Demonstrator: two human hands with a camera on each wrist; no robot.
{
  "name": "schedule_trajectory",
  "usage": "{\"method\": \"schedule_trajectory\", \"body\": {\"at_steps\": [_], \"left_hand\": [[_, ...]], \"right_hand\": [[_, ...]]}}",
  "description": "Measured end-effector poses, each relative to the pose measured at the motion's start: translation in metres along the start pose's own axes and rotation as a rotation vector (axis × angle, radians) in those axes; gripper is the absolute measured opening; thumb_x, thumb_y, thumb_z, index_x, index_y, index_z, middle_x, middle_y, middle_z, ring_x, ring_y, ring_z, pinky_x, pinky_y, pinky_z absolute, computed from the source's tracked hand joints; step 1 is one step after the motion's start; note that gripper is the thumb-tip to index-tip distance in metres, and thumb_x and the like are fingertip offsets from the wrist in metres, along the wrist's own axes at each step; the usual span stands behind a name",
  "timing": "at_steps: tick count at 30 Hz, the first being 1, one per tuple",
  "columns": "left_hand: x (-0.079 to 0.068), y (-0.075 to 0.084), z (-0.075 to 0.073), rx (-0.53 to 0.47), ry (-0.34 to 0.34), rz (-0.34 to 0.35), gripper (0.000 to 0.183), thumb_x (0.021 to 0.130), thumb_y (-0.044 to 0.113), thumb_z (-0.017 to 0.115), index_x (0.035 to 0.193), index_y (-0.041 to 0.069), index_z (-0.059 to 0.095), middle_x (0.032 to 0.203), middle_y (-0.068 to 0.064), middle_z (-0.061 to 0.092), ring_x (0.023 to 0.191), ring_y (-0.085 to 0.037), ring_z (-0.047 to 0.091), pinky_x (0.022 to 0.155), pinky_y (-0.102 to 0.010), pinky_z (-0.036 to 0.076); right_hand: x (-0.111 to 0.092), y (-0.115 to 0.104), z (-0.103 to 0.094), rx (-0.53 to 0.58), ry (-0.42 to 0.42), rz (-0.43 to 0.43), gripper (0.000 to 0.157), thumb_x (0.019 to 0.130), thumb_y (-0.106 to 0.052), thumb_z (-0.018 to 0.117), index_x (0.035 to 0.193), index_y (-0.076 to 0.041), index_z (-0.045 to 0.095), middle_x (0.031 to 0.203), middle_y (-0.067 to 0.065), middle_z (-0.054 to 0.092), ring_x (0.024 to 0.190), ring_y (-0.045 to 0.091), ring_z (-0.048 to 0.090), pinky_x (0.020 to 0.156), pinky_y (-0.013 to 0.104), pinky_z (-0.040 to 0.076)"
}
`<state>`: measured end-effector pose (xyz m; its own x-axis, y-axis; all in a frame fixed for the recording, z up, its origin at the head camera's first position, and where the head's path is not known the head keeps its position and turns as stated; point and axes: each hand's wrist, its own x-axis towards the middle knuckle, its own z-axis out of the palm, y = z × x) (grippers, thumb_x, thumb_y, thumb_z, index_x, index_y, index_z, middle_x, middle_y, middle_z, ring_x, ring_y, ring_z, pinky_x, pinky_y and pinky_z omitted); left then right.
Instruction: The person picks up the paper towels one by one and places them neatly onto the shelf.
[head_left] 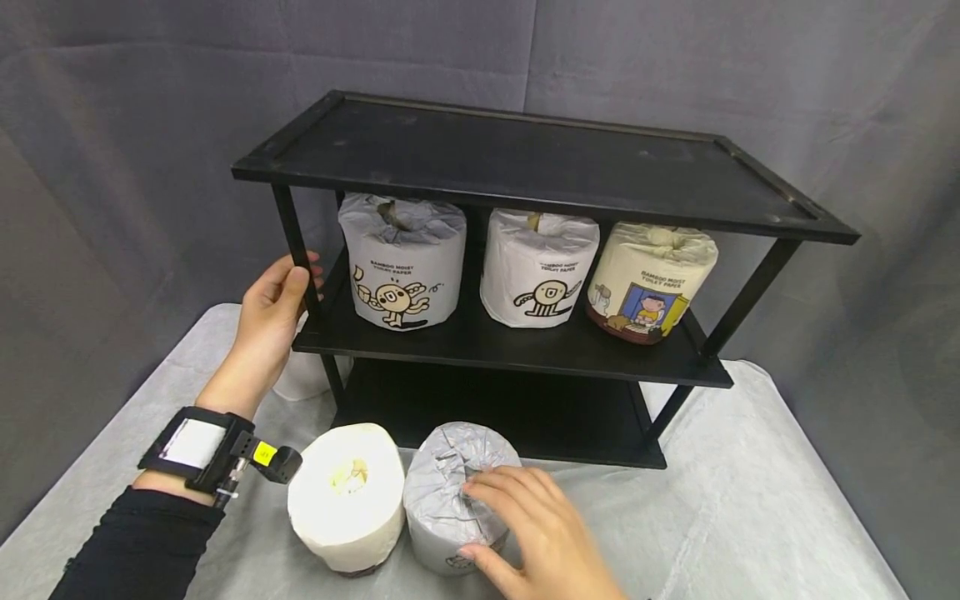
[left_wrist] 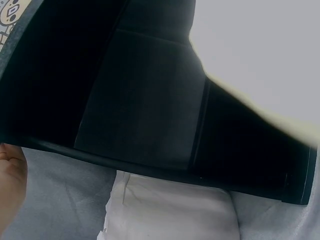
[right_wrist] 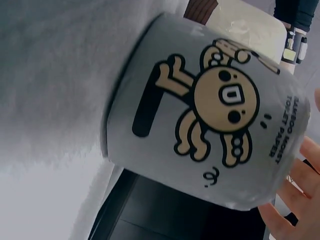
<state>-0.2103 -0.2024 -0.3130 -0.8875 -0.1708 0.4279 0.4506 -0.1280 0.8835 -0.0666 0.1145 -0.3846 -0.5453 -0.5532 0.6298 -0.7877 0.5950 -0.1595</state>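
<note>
Head view: at the lower centre of the frame, a grey-wrapped toilet paper roll (head_left: 438, 500) is standing upright over the white cloth (head_left: 667, 508) and is being partly covered by the right hand (head_left: 543, 529). Its fingers are being held over the top end, with the thumb apart against the lower side; whether the roll is being pinched cannot be told. Just to the left, a cream-wrapped roll (head_left: 348, 492) is being shown upright. Left of centre, the left front post (head_left: 292, 225) of a black three-tier rack (head_left: 540, 162) is being gripped by the left hand (head_left: 270, 312), thumb in front and fingers curled behind. Across the centre, three rolls are being borne by the middle shelf (head_left: 487, 342): a left cartoon-figure roll (head_left: 408, 267), a centre striped-figure roll (head_left: 543, 271) and a right window-scene roll (head_left: 648, 283). In the right wrist view, the grey-wrapped roll is being shown sideways across the centre, its "Bamboo Moist Toilet Paper" lettering being turned to the camera; fingers (right_wrist: 295, 200) are being seen at the lower right.
</note>
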Motion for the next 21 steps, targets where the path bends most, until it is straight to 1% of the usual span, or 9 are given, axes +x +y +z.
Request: {"method": "schedule_trajectory", "body": {"at_steps": [2,6,11,14,16,18,21], "left_hand": [[-0.001,0.0,0.0,0.01,-0.002,-0.003,0.016,0.091,0.026,0.054,0.104,0.02,0.061,0.096,0.007,0.058,0.093,-0.011,0.053,0.082,-0.01,0.046],[-0.001,-0.001,0.0,0.011,0.001,0.005,0.016,0.091,0.026,0.054,0.104,0.02,0.062,0.096,0.006,0.058,0.092,-0.011,0.053,0.081,-0.01,0.046],[0.0,-0.001,0.0,-0.009,0.003,0.015,0.015,0.091,0.024,0.054,0.103,0.019,0.062,0.095,0.006,0.058,0.092,-0.011,0.054,0.081,-0.01,0.047],[0.0,-0.002,0.0,-0.008,0.002,0.016,0.015,0.091,0.024,0.054,0.103,0.02,0.062,0.095,0.005,0.058,0.092,-0.012,0.054,0.082,-0.011,0.047],[0.0,-0.002,0.0,-0.004,0.001,0.017,0.015,0.091,0.025,0.054,0.104,0.02,0.062,0.096,0.005,0.058,0.093,-0.012,0.054,0.082,-0.011,0.047],[0.0,-0.001,0.0,0.0,0.001,0.018,0.016,0.091,0.025,0.054,0.104,0.02,0.062,0.096,0.005,0.058,0.093,-0.012,0.053,0.082,-0.011,0.047],[0.0,-0.001,0.0,0.013,0.002,0.016,0.016,0.092,0.025,0.053,0.104,0.02,0.061,0.095,0.007,0.058,0.093,-0.012,0.053,0.082,-0.011,0.046]], "right_hand": [[-0.001,-0.001,0.003,-0.018,0.017,-0.023,0.049,0.076,-0.044,0.07,0.116,-0.018,0.062,0.112,-0.004,0.068,0.11,0.01,0.055,0.094,0.034,0.047],[-0.003,-0.002,0.008,-0.06,0.021,-0.022,0.053,0.074,-0.049,0.07,0.116,-0.017,0.062,0.111,-0.005,0.069,0.11,0.011,0.055,0.094,0.033,0.046],[-0.007,-0.004,0.014,-0.15,-0.052,0.004,0.058,0.074,-0.055,0.068,0.119,-0.019,0.061,0.114,-0.006,0.068,0.115,0.011,0.052,0.095,0.037,0.046],[-0.008,-0.004,0.016,-0.199,-0.105,0.002,0.061,0.075,-0.057,0.065,0.121,-0.019,0.058,0.116,-0.005,0.067,0.117,0.012,0.05,0.096,0.038,0.044],[-0.009,-0.004,0.017,-0.227,-0.115,-0.015,0.062,0.075,-0.057,0.065,0.122,-0.018,0.057,0.117,-0.004,0.067,0.117,0.013,0.05,0.096,0.038,0.044],[-0.009,-0.003,0.019,-0.24,-0.1,-0.039,0.065,0.072,-0.056,0.068,0.122,-0.017,0.057,0.116,-0.003,0.067,0.116,0.014,0.051,0.095,0.038,0.043],[-0.009,-0.002,0.02,-0.261,-0.074,-0.082,0.074,0.061,-0.051,0.078,0.123,-0.015,0.057,0.115,-0.001,0.067,0.114,0.016,0.052,0.093,0.039,0.044]]}}
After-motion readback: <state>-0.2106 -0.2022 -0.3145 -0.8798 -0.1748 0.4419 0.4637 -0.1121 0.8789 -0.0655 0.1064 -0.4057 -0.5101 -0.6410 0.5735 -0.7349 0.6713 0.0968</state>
